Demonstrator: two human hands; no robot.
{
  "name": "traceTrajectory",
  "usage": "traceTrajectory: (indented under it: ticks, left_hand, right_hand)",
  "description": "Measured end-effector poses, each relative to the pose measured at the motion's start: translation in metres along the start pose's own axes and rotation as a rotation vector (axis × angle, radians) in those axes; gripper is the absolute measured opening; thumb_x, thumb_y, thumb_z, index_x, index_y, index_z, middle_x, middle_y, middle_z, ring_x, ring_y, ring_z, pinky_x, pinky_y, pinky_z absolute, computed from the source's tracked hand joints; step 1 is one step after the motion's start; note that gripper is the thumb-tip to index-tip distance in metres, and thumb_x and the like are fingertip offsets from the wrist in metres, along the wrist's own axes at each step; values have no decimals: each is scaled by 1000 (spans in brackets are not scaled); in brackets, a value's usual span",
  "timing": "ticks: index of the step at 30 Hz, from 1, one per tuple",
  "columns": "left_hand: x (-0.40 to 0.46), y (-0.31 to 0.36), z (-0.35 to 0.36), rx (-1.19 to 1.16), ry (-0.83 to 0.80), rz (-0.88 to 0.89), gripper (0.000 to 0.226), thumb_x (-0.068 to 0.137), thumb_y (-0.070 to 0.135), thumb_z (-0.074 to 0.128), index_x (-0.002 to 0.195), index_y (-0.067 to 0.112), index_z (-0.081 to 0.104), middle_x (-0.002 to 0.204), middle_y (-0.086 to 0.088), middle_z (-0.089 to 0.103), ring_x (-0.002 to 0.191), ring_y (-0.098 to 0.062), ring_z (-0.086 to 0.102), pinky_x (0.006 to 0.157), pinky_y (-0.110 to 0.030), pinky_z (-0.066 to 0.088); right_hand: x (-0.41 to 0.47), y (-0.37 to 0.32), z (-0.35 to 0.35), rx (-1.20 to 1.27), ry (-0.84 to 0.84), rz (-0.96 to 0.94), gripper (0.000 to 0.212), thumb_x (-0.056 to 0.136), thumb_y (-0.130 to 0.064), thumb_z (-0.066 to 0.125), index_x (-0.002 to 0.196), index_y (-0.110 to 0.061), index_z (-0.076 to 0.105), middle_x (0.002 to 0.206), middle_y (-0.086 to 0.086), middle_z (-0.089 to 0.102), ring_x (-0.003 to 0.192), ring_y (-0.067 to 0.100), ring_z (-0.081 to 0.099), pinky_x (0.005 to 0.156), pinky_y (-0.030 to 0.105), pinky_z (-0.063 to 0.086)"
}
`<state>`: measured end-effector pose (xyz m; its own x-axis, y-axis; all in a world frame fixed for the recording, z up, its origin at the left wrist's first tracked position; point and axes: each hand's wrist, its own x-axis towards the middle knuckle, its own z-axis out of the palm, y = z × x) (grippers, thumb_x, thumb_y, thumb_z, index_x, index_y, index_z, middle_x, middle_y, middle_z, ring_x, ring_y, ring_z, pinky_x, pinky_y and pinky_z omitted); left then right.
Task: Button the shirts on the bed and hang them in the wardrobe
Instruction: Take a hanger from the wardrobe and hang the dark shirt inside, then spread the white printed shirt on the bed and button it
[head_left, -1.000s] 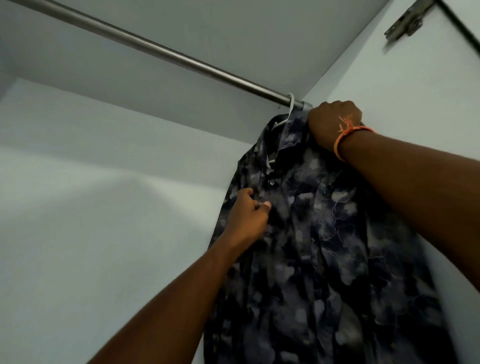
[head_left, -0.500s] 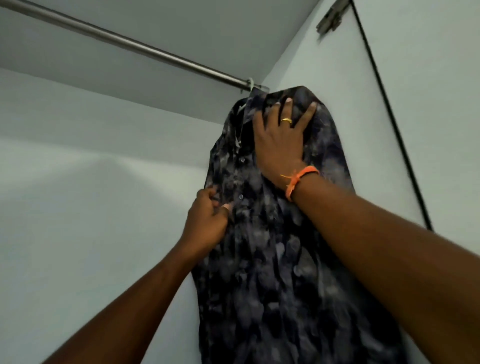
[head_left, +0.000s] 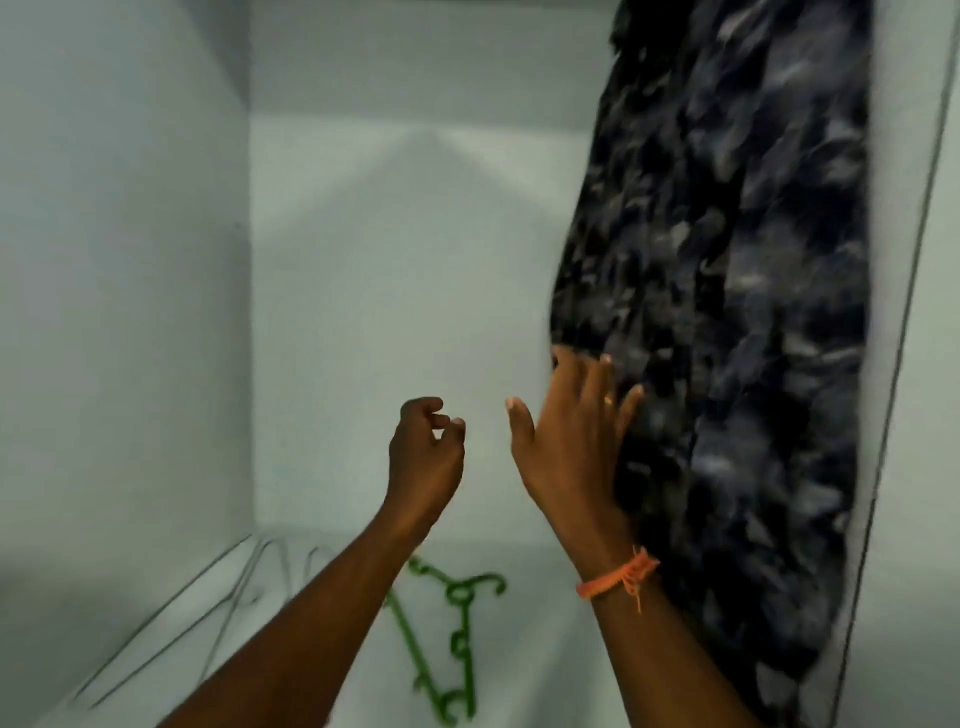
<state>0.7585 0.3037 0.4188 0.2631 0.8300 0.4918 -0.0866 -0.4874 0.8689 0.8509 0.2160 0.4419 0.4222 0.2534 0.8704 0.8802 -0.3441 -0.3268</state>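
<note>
Against the wardrobe's right wall hangs the dark patterned shirt (head_left: 727, 312); my right hand (head_left: 571, 441) lies flat on it, fingers straight. My left hand (head_left: 423, 457) hovers loosely curled, empty. I'd smooth downward gently so the shirt hangs straight.

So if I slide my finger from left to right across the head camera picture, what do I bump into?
Thin grey wire hangers → green plastic hanger → left hand → right hand → dark blue patterned shirt.

The shirt (head_left: 727, 312) is motion-blurred, its top cut off by the upper edge of the frame. The left forearm hides part of the green hanger (head_left: 457, 623) at lower centre.
</note>
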Motion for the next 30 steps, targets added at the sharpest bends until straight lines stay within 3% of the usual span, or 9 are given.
traceTrajectory:
  ticks: [3,7,11,15,18,23,25,27,30]
  left_hand:
    - [-57,-40,-59,60,85,-125,26,96,16,57,122,19,53,108,1,64,89,-15,60,77,-26,44]
    - [-134,-79,-142,99,160,-281,24,95,15,58,118,19,56,110,-1,65,98,-19,64,82,-27,48]
    - [-205,-87,-223,121,278,-371,20,98,19,56,117,22,54,116,1,63,96,-16,65,80,-23,49]
    - [-287,-75,-319,224,435,-365,12,99,20,54,110,25,57,114,5,63,102,-13,62,93,-32,53]
    - [-358,-59,-386,304,619,-257,13,98,15,54,96,26,61,95,9,66,89,-11,65,83,-31,56]
    - [-468,-18,-465,361,826,-178,17,98,12,54,92,27,60,83,9,65,77,-2,61,67,-14,48]
    - [-503,-3,-501,395,907,-157,18,98,12,54,92,28,60,82,8,64,75,-1,60,66,-13,47]
    - [-537,5,-545,418,1029,-184,16,98,16,55,91,29,61,82,6,66,73,-4,61,70,-20,48]
    - [-586,17,-605,466,1218,-308,12,93,40,52,92,33,61,85,9,68,83,-14,65,88,-46,51]
  right_hand:
    - [-85,-7,22,128,-192,95,63,85,-36,70,138,-15,43,135,11,48,132,36,44,114,66,17]
    - [-188,-56,32,308,-539,247,57,90,-35,66,139,-21,38,140,4,44,132,30,44,115,56,18]
    - [-261,-139,19,548,-682,214,54,90,-33,67,135,-23,40,133,0,52,122,23,53,108,52,36]
    - [-330,-236,-25,822,-740,163,39,91,-30,67,124,-24,47,111,-5,60,104,11,58,87,27,47]
    - [-391,-309,-74,1049,-780,162,24,94,-30,64,114,-24,51,92,-8,63,89,0,60,72,11,42]
    - [-481,-404,-147,1290,-731,285,8,97,-26,60,101,-20,56,90,-8,64,82,6,61,71,21,48]
    - [-511,-434,-175,1351,-770,259,6,97,-23,60,99,-18,56,89,-6,65,79,8,62,69,21,48]
    - [-540,-465,-200,1404,-835,206,6,97,-21,61,96,-16,57,86,-4,65,76,9,61,67,23,49]
    - [-581,-514,-227,1408,-934,163,7,93,-18,65,92,-15,59,81,-4,64,73,11,61,69,33,52]
